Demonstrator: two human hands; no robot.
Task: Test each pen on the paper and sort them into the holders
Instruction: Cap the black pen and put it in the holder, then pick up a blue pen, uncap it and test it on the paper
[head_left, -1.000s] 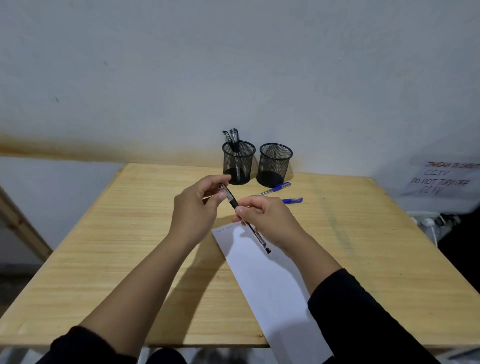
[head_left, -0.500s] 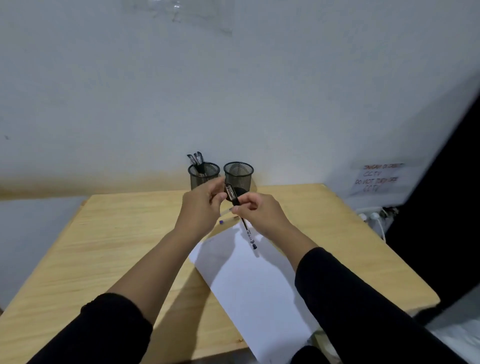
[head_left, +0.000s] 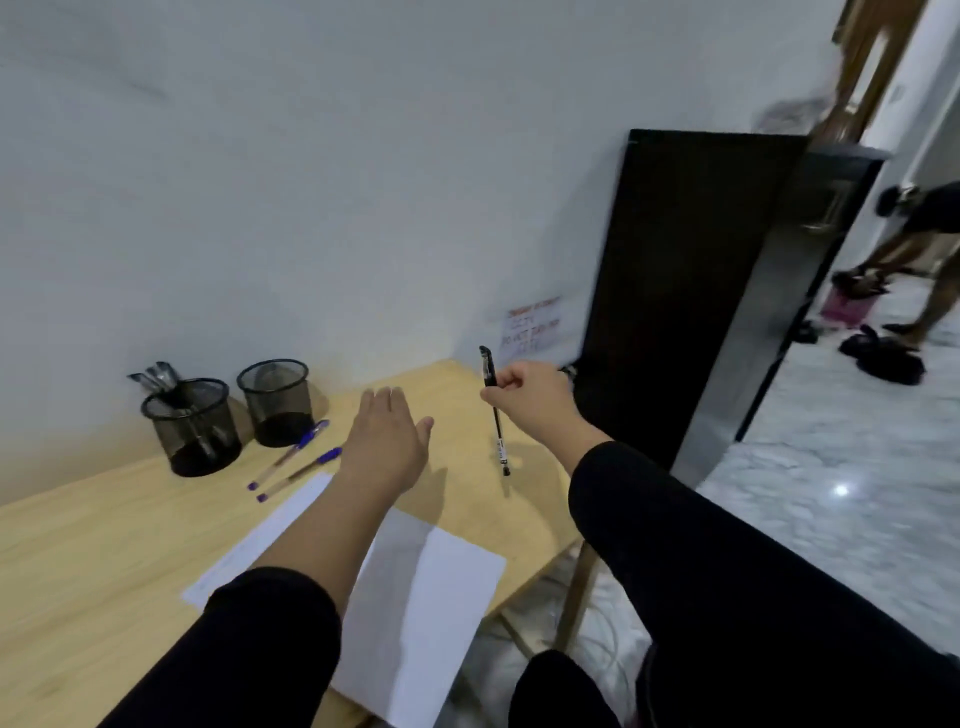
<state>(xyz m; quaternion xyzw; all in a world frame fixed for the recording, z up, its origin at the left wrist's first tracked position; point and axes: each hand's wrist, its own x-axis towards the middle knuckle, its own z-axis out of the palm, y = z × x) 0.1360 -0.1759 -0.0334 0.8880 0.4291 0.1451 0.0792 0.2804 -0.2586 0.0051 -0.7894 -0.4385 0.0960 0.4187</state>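
My right hand (head_left: 530, 400) is shut on a black pen (head_left: 496, 415), held nearly upright above the table's right side, cap end up. My left hand (head_left: 384, 441) hovers flat and open over the table, holding nothing, just above the white paper (head_left: 426, 597). Two blue-capped pens (head_left: 296, 462) lie on the wood between the paper and the holders. The left mesh holder (head_left: 192, 426) contains several dark pens. The right mesh holder (head_left: 275, 402) looks empty.
The wooden table (head_left: 78, 545) ends close to my right hand; beyond it is a marbled floor. A tall black cabinet (head_left: 691, 291) stands against the wall at the right. Another person's legs (head_left: 914, 270) are visible at the far right.
My hands have come apart: the left let go of the pen and spread open, the right carried the pen to the right. My view has swung to the right.
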